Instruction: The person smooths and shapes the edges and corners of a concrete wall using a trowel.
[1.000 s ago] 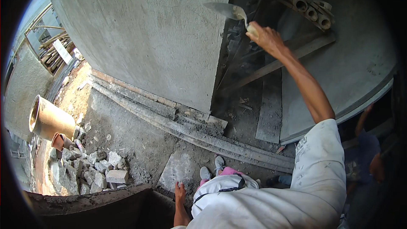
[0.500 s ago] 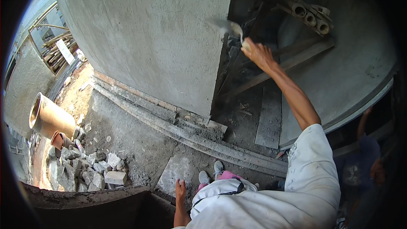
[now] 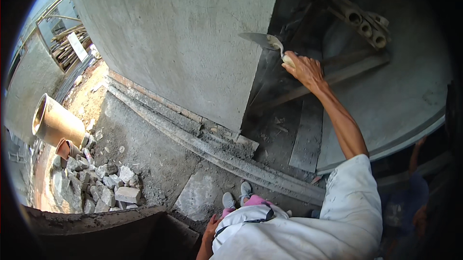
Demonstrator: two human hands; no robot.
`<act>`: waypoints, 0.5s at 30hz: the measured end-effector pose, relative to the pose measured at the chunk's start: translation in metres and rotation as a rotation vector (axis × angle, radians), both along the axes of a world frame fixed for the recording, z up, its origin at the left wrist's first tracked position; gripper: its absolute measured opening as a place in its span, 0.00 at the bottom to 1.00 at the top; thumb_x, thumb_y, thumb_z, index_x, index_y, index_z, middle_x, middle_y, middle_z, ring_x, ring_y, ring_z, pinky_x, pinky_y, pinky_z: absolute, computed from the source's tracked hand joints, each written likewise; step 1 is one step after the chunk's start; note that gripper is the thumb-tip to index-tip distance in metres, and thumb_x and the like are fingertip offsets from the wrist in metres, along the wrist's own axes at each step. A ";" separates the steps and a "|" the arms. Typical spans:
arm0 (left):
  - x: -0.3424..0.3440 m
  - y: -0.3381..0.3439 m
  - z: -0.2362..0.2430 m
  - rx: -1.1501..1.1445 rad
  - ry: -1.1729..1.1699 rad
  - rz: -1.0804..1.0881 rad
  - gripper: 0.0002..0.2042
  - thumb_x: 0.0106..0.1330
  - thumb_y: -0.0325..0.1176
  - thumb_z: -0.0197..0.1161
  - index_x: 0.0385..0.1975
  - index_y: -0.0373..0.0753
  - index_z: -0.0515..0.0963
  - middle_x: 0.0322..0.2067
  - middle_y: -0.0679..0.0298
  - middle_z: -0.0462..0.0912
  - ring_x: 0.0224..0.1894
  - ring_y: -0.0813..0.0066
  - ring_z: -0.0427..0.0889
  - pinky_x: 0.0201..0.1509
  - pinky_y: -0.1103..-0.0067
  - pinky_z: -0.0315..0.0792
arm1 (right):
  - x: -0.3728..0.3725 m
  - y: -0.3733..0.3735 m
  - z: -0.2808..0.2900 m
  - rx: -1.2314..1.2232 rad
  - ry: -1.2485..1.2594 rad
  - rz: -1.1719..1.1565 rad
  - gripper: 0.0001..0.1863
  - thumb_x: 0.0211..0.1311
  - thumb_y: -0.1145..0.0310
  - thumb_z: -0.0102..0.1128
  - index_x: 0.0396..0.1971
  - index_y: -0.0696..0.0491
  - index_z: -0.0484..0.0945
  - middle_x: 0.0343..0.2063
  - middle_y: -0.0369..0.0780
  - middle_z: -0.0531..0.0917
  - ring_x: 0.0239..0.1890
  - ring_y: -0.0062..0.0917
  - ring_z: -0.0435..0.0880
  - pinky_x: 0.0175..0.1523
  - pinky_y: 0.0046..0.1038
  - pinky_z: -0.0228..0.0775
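Note:
My right hand (image 3: 305, 71) is wrapped round the pale handle of a trowel (image 3: 260, 40), arm stretched up and forward. The trowel's flat metal blade points left, lying across the upright edge of a grey plastered wall (image 3: 193, 43); I cannot tell whether it touches. Some grey material clings to the blade near its neck. Down at my waist, beside my pink trousers, is my left hand (image 3: 211, 225), holding nothing, its fingers loosely apart and partly hard to make out.
Long rounded ledges (image 3: 193, 149) run along the wall's foot. Broken concrete lumps (image 3: 106, 185), a big tan bucket (image 3: 59, 121) and a small pot (image 3: 65, 149) lie left. Bamboo poles (image 3: 366, 26) and a slanting timber (image 3: 347, 69) stand right. Another person (image 3: 410, 197) is at the right.
My right hand and the trowel have shifted slightly right and down, the blade now sharper in view. My left hand has dropped lower, toward my waist.

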State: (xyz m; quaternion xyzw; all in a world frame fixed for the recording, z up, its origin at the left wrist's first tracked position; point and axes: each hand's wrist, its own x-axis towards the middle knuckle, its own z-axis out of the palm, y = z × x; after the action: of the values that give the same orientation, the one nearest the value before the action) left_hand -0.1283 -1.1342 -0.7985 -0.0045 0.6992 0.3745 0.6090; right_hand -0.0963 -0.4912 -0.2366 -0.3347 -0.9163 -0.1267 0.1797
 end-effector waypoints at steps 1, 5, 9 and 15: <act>-0.009 0.011 0.031 0.170 0.006 0.072 0.44 0.64 0.49 0.71 0.73 0.36 0.54 0.53 0.50 0.81 0.50 0.64 0.83 0.54 0.70 0.77 | 0.005 -0.016 -0.003 0.013 0.062 0.011 0.21 0.66 0.50 0.61 0.54 0.41 0.73 0.34 0.47 0.87 0.37 0.50 0.86 0.38 0.50 0.77; -0.031 0.013 0.036 0.074 0.093 -0.037 0.44 0.65 0.45 0.70 0.74 0.35 0.51 0.53 0.50 0.80 0.51 0.65 0.82 0.57 0.71 0.74 | -0.025 -0.024 0.033 0.161 0.501 0.166 0.21 0.65 0.48 0.62 0.53 0.40 0.73 0.32 0.46 0.87 0.36 0.50 0.87 0.39 0.54 0.76; -0.037 0.047 0.058 0.149 0.074 -0.122 0.44 0.64 0.45 0.71 0.74 0.36 0.53 0.57 0.50 0.78 0.53 0.65 0.81 0.57 0.71 0.74 | 0.006 0.022 -0.014 0.153 0.093 0.023 0.23 0.65 0.47 0.61 0.56 0.38 0.72 0.28 0.45 0.85 0.33 0.49 0.86 0.34 0.51 0.76; -0.010 0.033 0.012 0.292 -0.289 -0.133 0.32 0.70 0.40 0.64 0.71 0.38 0.61 0.63 0.56 0.74 0.64 0.66 0.73 0.67 0.74 0.68 | -0.024 -0.039 0.030 0.143 0.504 0.144 0.21 0.64 0.49 0.64 0.52 0.43 0.76 0.30 0.45 0.86 0.31 0.46 0.87 0.32 0.44 0.78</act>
State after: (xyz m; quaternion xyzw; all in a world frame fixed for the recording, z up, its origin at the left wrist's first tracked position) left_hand -0.1380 -1.1015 -0.7867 0.0761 0.5416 0.4261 0.7206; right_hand -0.1199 -0.5299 -0.2063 -0.2762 -0.8528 -0.0909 0.4337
